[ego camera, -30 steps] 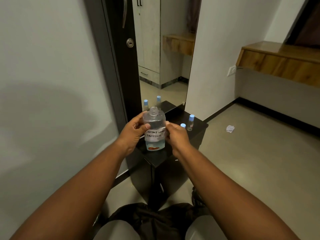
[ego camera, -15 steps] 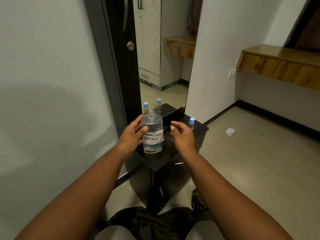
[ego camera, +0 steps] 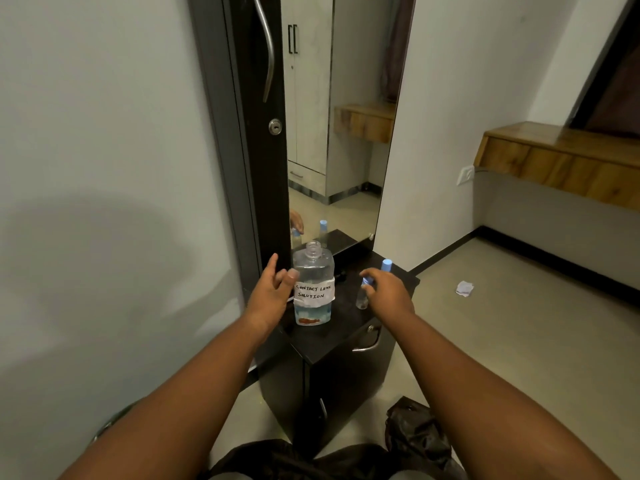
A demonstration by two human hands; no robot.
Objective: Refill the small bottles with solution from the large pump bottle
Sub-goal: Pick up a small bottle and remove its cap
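a: nearest the camera, what shows?
b: two bare forearms reaching forward over dark clothing at the bottom edge, above a low black cabinet (ego camera: 341, 372) with a curved metal handle on its front.

a: and the left hand?
b: the left hand (ego camera: 269, 293) hangs just beside the large bottle (ego camera: 313, 289), fingers spread loosely and holding nothing. the thumb tip sits right at the bottle's left shoulder; whether it touches, i cannot tell.

a: where does that bottle stand?
b: upright on the cabinet top, near its front left corner. its neck is bare, with no pump or cap on it. a white label reads "contact lens solution", and clear liquid fills it up to about the shoulder.

a: the right hand?
b: the right hand (ego camera: 388, 289) is spread open with nothing in it, fingers reaching toward a small bottle (ego camera: 363, 293) with a blue cap. the fingertips are at the cap; contact is unclear.

a: anything further back?
b: a second small bottle (ego camera: 386, 265), blue cap showing above the right hand. behind the cabinet a tall mirror (ego camera: 339, 133) reflects two capped bottles and a wardrobe. off to the right, a crumpled scrap of paper (ego camera: 464, 288) lies on the floor, below a wooden wall shelf (ego camera: 561, 161).
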